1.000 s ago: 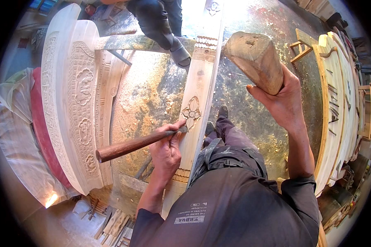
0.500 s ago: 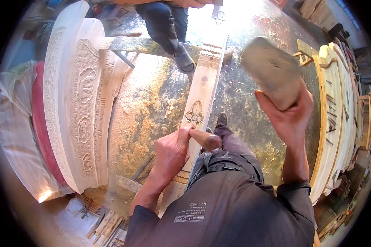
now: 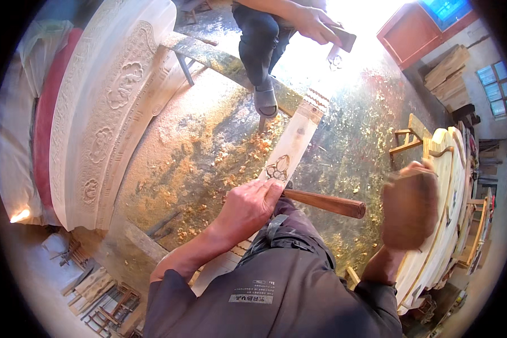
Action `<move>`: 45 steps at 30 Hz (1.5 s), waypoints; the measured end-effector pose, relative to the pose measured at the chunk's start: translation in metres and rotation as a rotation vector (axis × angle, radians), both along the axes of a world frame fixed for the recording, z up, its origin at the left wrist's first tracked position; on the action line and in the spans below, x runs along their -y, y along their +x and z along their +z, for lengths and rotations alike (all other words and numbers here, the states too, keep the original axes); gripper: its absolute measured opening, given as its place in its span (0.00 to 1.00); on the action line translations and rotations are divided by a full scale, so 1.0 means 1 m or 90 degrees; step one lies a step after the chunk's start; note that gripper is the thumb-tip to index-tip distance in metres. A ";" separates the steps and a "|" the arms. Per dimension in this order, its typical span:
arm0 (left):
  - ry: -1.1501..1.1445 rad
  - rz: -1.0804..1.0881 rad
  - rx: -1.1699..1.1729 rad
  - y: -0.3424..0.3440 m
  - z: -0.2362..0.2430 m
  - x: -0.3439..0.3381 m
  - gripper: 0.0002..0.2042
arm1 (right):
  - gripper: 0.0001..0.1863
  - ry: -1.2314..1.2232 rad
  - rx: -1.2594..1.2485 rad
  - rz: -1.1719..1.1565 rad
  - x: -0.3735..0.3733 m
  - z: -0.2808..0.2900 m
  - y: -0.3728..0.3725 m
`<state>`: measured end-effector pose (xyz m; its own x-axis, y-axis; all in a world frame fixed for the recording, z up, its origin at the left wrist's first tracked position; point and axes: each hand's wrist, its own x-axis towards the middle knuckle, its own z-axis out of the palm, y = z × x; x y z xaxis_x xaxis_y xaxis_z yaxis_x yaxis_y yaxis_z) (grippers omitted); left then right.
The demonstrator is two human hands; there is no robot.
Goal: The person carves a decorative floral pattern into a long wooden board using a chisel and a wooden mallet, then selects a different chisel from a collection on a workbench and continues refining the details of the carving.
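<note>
My left hand is closed round the lower part of a carving chisel, right beside a carved flower on a long pale plank. The chisel's brown wooden handle sticks out to the right; its blade is hidden by my fingers. Off to the right, my right hand grips a thick wooden mallet. The mallet is smeared by motion and stands apart from the chisel handle. The plank runs away from me, with wavy notched bands across it.
A carved curved panel leans on the left. Across the plank, another person's hand holds a dark flat block. Shavings litter the floor. Curved pale boards stand stacked at right, near a small stool.
The chisel handle has swung from pointing toward my body to pointing right. My right hand and mallet have moved right and lower. The view has shifted, and the other person's dark block now shows.
</note>
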<state>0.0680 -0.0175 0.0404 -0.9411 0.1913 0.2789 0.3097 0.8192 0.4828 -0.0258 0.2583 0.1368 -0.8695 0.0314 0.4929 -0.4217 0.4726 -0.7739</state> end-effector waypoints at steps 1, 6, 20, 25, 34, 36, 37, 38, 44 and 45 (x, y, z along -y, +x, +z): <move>0.004 0.002 -0.010 -0.001 -0.001 0.000 0.10 | 0.27 0.011 -0.022 0.036 -0.005 0.000 0.001; 0.020 -0.003 0.008 -0.001 -0.002 0.000 0.12 | 0.41 0.509 -0.184 0.133 0.006 0.031 -0.007; 0.229 0.196 0.137 -0.002 0.004 0.024 0.09 | 0.26 0.208 0.022 -0.057 -0.010 -0.006 0.010; 0.712 0.319 0.075 -0.004 -0.022 0.020 0.05 | 0.21 0.039 0.096 -0.024 0.002 -0.008 0.007; 0.648 0.325 0.175 -0.005 -0.035 0.007 0.07 | 0.19 0.068 0.154 0.049 -0.007 -0.025 0.004; 0.632 0.322 0.187 -0.006 -0.036 0.007 0.07 | 0.20 0.074 0.152 0.052 -0.007 -0.026 0.003; 0.643 0.326 0.195 -0.006 -0.036 0.007 0.06 | 0.20 0.075 0.154 0.053 -0.007 -0.026 0.003; 0.654 0.329 0.204 -0.007 -0.036 0.007 0.06 | 0.21 0.075 0.157 0.055 -0.007 -0.026 0.002; 0.578 0.333 0.182 -0.008 -0.038 0.008 0.07 | 0.38 0.038 0.269 0.029 0.001 -0.020 -0.001; 0.586 0.342 0.190 -0.009 -0.036 0.008 0.07 | 0.38 0.044 0.267 0.038 0.000 -0.021 -0.001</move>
<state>0.0590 -0.0256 0.0040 -0.8924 -0.4265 -0.1474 -0.2089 0.1009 0.9727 -0.0269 0.2586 0.1158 -0.9944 -0.0458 0.0953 -0.1053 0.5142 -0.8512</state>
